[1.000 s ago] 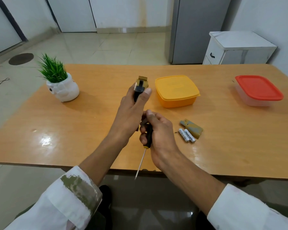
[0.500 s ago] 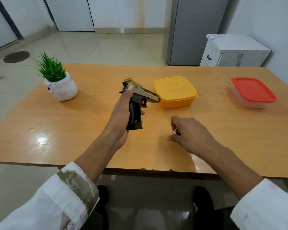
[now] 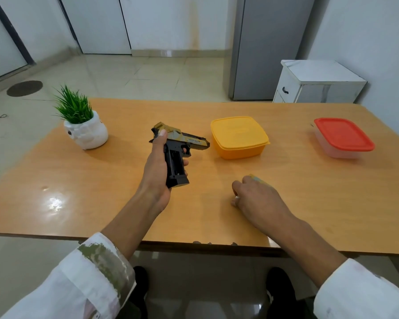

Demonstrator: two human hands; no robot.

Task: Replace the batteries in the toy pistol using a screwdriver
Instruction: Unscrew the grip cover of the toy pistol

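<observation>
Toy pistol (image 3: 179, 143) is gripped by the left hand (image 3: 156, 171), open battery bay (image 3: 176, 163) upward for loading; the right hand (image 3: 260, 201), at 4 o'clock, curls downward, grasp untellable.

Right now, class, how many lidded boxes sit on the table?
2. The yellow box is in the middle, just right of the pistol; the red-lidded box is near the right edge of the table. None looks hidden.

one gold-and-black plastic toy pistol (image 3: 177, 143); two square plastic boxes, the yellow box (image 3: 238, 137) and the clear red-lidded box (image 3: 343, 137); one green plant in a white pot (image 3: 85, 130).
</observation>
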